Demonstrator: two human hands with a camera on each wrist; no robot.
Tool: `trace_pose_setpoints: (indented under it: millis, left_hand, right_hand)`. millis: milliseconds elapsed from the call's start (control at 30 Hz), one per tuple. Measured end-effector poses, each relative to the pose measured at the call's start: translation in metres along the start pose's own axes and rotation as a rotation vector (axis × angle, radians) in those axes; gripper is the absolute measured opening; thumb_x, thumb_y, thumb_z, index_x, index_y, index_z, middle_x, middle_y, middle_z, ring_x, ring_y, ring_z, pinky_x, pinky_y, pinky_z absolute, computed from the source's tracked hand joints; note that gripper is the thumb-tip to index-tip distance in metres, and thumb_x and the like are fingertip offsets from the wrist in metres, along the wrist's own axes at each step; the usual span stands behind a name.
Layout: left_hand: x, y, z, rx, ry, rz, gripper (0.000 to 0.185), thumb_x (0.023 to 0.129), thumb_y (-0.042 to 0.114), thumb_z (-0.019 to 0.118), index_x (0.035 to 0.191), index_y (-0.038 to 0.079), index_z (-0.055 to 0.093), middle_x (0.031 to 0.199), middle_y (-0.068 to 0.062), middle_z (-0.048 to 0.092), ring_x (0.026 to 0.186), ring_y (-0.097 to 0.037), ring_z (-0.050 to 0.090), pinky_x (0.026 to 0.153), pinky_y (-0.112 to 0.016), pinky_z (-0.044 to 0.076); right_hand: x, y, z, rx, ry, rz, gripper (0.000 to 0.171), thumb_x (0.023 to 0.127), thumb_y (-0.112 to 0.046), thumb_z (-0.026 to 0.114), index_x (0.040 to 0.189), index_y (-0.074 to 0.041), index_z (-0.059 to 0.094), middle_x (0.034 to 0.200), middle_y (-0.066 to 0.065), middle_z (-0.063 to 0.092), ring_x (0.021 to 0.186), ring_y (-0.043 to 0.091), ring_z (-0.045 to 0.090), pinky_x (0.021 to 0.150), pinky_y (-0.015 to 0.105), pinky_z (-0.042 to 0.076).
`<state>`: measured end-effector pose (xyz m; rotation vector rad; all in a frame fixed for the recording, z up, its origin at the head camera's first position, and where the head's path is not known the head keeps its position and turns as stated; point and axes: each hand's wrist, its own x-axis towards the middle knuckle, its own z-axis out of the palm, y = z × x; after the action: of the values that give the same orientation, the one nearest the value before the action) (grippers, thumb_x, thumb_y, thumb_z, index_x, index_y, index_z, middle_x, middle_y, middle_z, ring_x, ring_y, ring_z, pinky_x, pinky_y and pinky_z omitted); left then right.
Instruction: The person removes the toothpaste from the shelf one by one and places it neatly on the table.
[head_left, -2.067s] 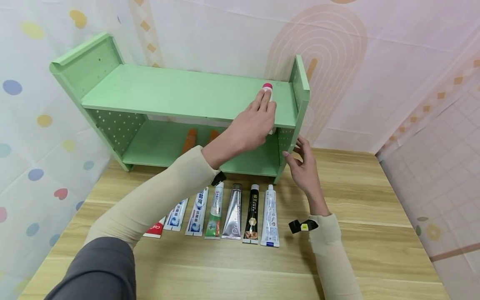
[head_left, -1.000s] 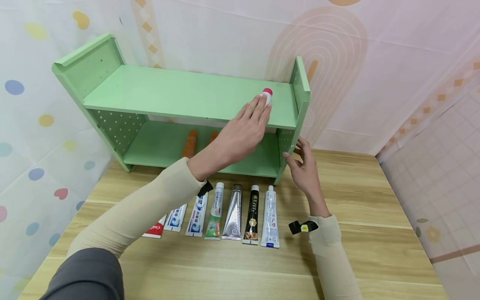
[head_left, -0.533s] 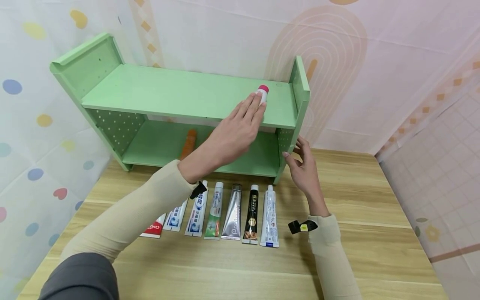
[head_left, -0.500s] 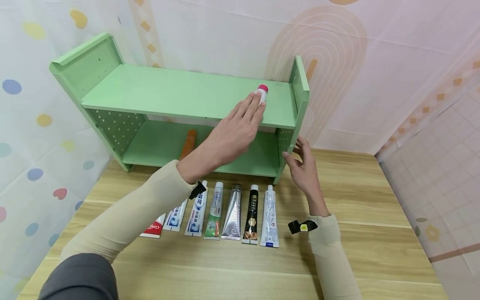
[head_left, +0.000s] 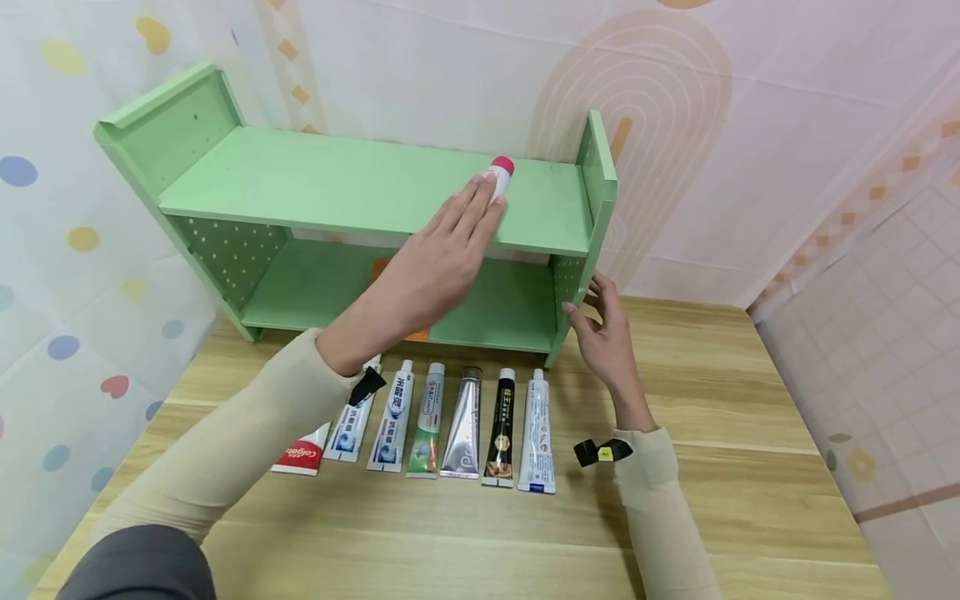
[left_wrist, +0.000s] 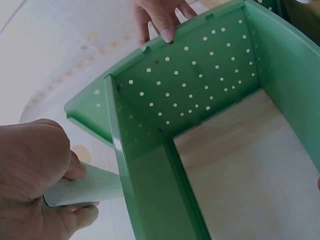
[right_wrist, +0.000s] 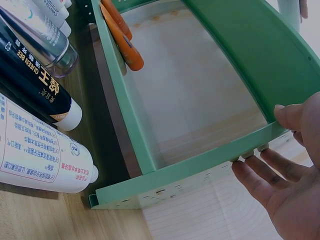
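Observation:
My left hand (head_left: 431, 271) grips a white tube with a pink cap (head_left: 498, 175) in front of the top board, cap end up and leaning right. In the left wrist view, the white tube (left_wrist: 90, 186) lies between thumb and fingers, part of it hidden behind the board's edge. The green two-tier shelf (head_left: 330, 179) stands against the back wall. My right hand (head_left: 607, 342) holds its right side panel, the thumb at the front edge and the fingers round the outer side, as the right wrist view also shows.
In front of the shelf lies a row of several toothpaste tubes, including a black one (head_left: 501, 429), a silver one (head_left: 462, 429) and a red-and-white one (head_left: 300, 458) partly under my left sleeve. Orange carrot-like things (right_wrist: 125, 42) lie on the lower tier.
My left hand has slid left along the front of the top board with the white tube, which now leans more to the right. My right hand keeps its place on the side panel.

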<state>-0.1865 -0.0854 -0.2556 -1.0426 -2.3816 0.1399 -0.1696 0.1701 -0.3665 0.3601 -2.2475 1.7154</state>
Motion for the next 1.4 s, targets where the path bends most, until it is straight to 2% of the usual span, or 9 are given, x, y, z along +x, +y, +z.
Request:
trace_pose_setpoints:
  millis: [67,167,500,667,800,933,1033,1167,1400]
  left_hand:
    - [-0.004,-0.003,0.000,-0.013,0.020,-0.004,0.060,0.099,-0.008,0.046,0.156,-0.011,0.027,0.166,-0.029,0.022,0.158,-0.039,0.021,0.130,-0.047,0.021]
    - [-0.012,-0.007,0.001,-0.044,0.038,-0.014,0.062,0.099,-0.009,0.045,0.157,-0.010,0.026,0.167,-0.029,0.022,0.158,-0.039,0.021,0.129,-0.047,0.021]
    - [-0.044,-0.022,0.001,-0.105,0.082,-0.053,0.074,0.093,-0.012,0.057,0.159,-0.007,0.024,0.168,-0.026,0.020,0.158,-0.038,0.019,0.129,-0.048,0.021]
    - [-0.061,-0.028,-0.002,-0.125,0.134,-0.059,0.073,0.091,-0.017,0.054,0.158,-0.009,0.026,0.168,-0.027,0.021,0.158,-0.040,0.021,0.129,-0.049,0.023]
    - [-0.074,-0.033,-0.003,-0.134,0.175,-0.058,0.078,0.084,-0.023,0.052,0.157,-0.011,0.027,0.167,-0.028,0.021,0.157,-0.040,0.022,0.130,-0.049,0.021]
    - [-0.087,-0.036,-0.002,-0.126,0.209,-0.066,0.073,0.088,-0.022,0.050,0.156,-0.010,0.028,0.167,-0.027,0.023,0.157,-0.040,0.023,0.130,-0.048,0.022]
    - [-0.098,-0.037,-0.003,-0.125,0.230,-0.075,0.069,0.090,-0.021,0.047,0.156,-0.010,0.029,0.167,-0.026,0.023,0.157,-0.039,0.024,0.130,-0.047,0.022]
    - [-0.113,-0.039,-0.002,-0.136,0.262,-0.079,0.074,0.085,-0.024,0.048,0.156,-0.010,0.031,0.167,-0.026,0.025,0.156,-0.039,0.025,0.130,-0.045,0.020]
    - [-0.136,-0.041,0.004,-0.159,0.316,-0.076,0.080,0.078,-0.028,0.047,0.155,-0.011,0.033,0.165,-0.028,0.027,0.156,-0.040,0.025,0.131,-0.046,0.020]
  right_hand:
    - [0.000,-0.001,0.000,-0.010,0.000,0.003,0.059,0.103,-0.001,0.056,0.157,-0.005,0.034,0.156,0.028,0.041,0.136,0.048,0.049,0.095,0.023,0.054]
    - [-0.001,-0.003,-0.001,-0.018,0.000,0.005,0.059,0.103,-0.001,0.057,0.157,-0.005,0.034,0.156,0.027,0.041,0.136,0.048,0.049,0.096,0.027,0.055]
    - [-0.002,-0.003,-0.001,-0.009,-0.001,0.003,0.059,0.102,0.000,0.056,0.157,-0.003,0.034,0.156,0.027,0.041,0.136,0.048,0.049,0.092,0.016,0.053]
    - [-0.001,-0.001,-0.001,-0.013,0.001,0.000,0.059,0.102,-0.001,0.056,0.157,-0.004,0.034,0.156,0.026,0.042,0.136,0.046,0.050,0.091,0.015,0.053]
    - [-0.001,-0.002,-0.001,-0.018,0.001,0.005,0.060,0.103,-0.002,0.057,0.158,-0.006,0.034,0.156,0.026,0.042,0.136,0.045,0.050,0.099,0.030,0.056]
    - [-0.002,-0.003,-0.001,-0.022,0.005,0.015,0.059,0.103,-0.003,0.057,0.158,-0.008,0.035,0.156,0.024,0.042,0.136,0.043,0.051,0.103,0.046,0.055]
    - [-0.002,-0.003,-0.001,-0.021,0.004,0.016,0.060,0.103,-0.002,0.057,0.158,-0.007,0.035,0.156,0.024,0.043,0.136,0.044,0.051,0.102,0.039,0.056]
    - [-0.002,-0.003,-0.001,-0.019,-0.001,0.015,0.060,0.103,-0.002,0.057,0.158,-0.006,0.034,0.156,0.024,0.042,0.136,0.044,0.050,0.096,0.024,0.055]
    - [-0.003,-0.005,-0.001,-0.032,0.000,0.022,0.060,0.103,-0.003,0.056,0.158,-0.009,0.034,0.157,0.022,0.042,0.136,0.038,0.051,0.098,0.029,0.055]
